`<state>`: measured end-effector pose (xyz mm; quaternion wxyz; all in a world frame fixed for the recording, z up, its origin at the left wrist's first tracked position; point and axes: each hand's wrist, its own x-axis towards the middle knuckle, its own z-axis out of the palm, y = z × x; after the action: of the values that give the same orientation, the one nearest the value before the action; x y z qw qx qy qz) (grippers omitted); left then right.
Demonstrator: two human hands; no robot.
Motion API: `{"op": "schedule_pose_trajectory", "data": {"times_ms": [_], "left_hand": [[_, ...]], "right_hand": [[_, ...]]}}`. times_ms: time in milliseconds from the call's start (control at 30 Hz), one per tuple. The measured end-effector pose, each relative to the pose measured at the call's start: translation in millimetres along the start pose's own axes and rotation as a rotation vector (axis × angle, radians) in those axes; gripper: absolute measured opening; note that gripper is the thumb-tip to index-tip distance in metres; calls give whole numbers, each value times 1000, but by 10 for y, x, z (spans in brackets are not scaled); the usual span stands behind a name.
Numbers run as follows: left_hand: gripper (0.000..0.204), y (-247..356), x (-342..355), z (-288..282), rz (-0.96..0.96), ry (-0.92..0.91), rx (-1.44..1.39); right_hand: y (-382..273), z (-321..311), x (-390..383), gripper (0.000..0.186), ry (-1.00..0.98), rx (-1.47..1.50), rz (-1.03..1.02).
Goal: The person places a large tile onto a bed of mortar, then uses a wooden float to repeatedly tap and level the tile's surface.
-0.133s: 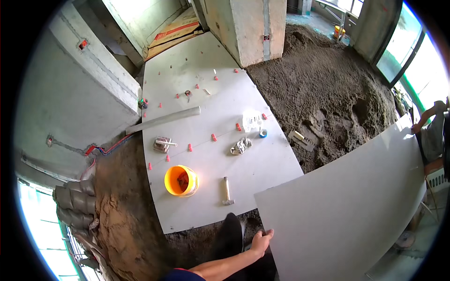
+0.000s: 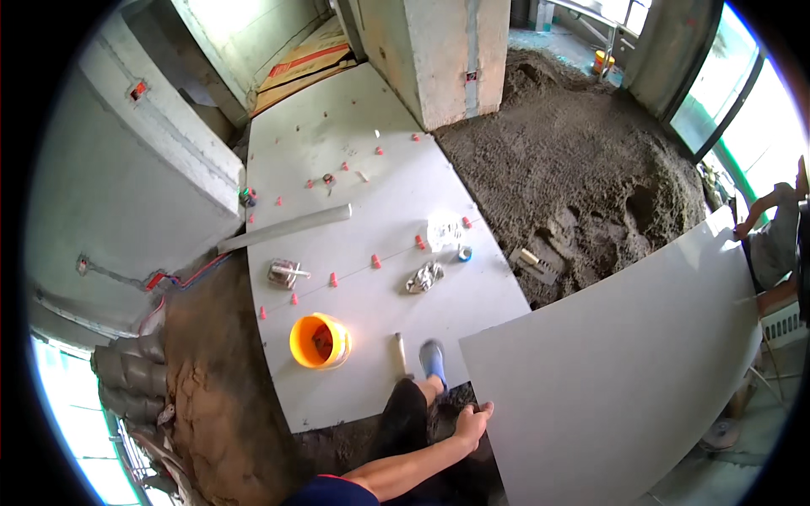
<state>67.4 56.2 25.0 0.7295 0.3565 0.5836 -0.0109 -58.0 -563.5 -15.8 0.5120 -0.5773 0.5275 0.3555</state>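
Observation:
My left hand (image 2: 472,426) is closed on the left edge of a large grey slab (image 2: 607,346), near its lower-left part. My right hand is not in view. At the slab's far right, another person's hand (image 2: 742,228) holds the upper corner. My leg (image 2: 407,415) reaches forward, and my foot in a blue shoe (image 2: 434,364) is on the laid grey slabs (image 2: 380,329) beside a hammer (image 2: 401,354).
Red clips (image 2: 376,261), a yellow bucket (image 2: 320,346), a long pale strip (image 2: 287,226) and small bags (image 2: 424,278) lie on the laid slabs. Rough mortar (image 2: 565,152) with a trowel (image 2: 536,263) lies right of them, a column (image 2: 439,59) behind, sacks (image 2: 126,371) at left.
My foot has come forward onto the laid slab by the hammer. The held slab and my left hand have shifted slightly in view.

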Motion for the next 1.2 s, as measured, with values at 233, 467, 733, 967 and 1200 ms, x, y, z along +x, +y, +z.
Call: {"op": "schedule_pose_trajectory", "data": {"times_ms": [233, 467, 733, 967, 1200], "left_hand": [[38, 1775, 836, 603, 11, -64, 86], [36, 3367, 2103, 1271, -15, -114, 170], [39, 5047, 3651, 2010, 70, -48, 67], [47, 5765, 5330, 2089, 49, -93, -23], [29, 6792, 6389, 2276, -41, -99, 68]], "right_hand": [[-1780, 2806, -2066, 64, 165, 124, -182], [-3160, 4223, -2163, 73, 175, 26, -157], [-4299, 5460, -691, 64, 218, 170, -109], [-5006, 6575, 87, 47, 22, 184, -276], [-5710, 8046, 599, 45, 250, 131, -522]]}}
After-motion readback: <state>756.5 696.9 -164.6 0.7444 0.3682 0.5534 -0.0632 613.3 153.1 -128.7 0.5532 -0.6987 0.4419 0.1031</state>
